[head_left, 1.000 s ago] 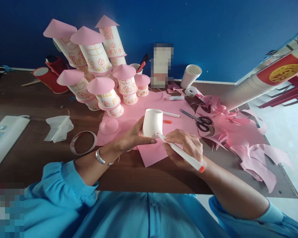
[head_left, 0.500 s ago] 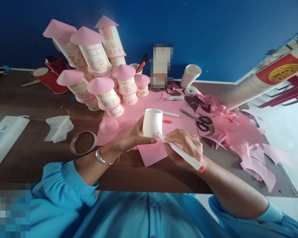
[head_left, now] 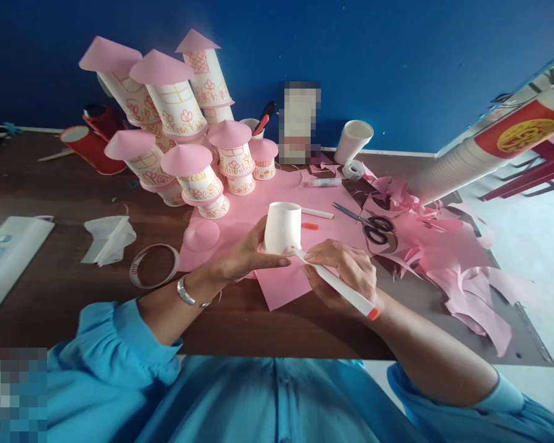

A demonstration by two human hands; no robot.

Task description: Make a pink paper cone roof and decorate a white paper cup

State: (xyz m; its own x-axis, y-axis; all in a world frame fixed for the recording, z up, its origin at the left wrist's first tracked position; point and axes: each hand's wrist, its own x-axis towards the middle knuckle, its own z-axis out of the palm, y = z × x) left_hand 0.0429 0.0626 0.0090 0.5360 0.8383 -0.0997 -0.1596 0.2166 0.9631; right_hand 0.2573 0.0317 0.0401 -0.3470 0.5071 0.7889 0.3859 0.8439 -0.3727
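Observation:
A plain white paper cup (head_left: 282,226) is held by my left hand (head_left: 247,252), thumb under its near edge and fingers behind it. My right hand (head_left: 344,274) grips a white marker (head_left: 346,291) with an orange-red end. The marker's tip meets the lower part of the cup. Under and beyond the hands lies pink paper (head_left: 281,289), with an orange cap (head_left: 309,226) and another white marker (head_left: 318,213) on it. Black-handled scissors (head_left: 369,224) rest to the right of the cup.
Decorated cup towers (head_left: 175,117) with pink cone roofs stand at the back left. A tape roll (head_left: 154,266) and a power strip (head_left: 13,261) lie left. Pink paper scraps (head_left: 461,258) and a tall stack of cups (head_left: 471,160) are right. A white cup (head_left: 354,141) stands by the blue wall.
Almost nothing differs. Both hands, the cup and the marker keep their places, with the marker's tip still at the cup; the whole view shifts very slightly.

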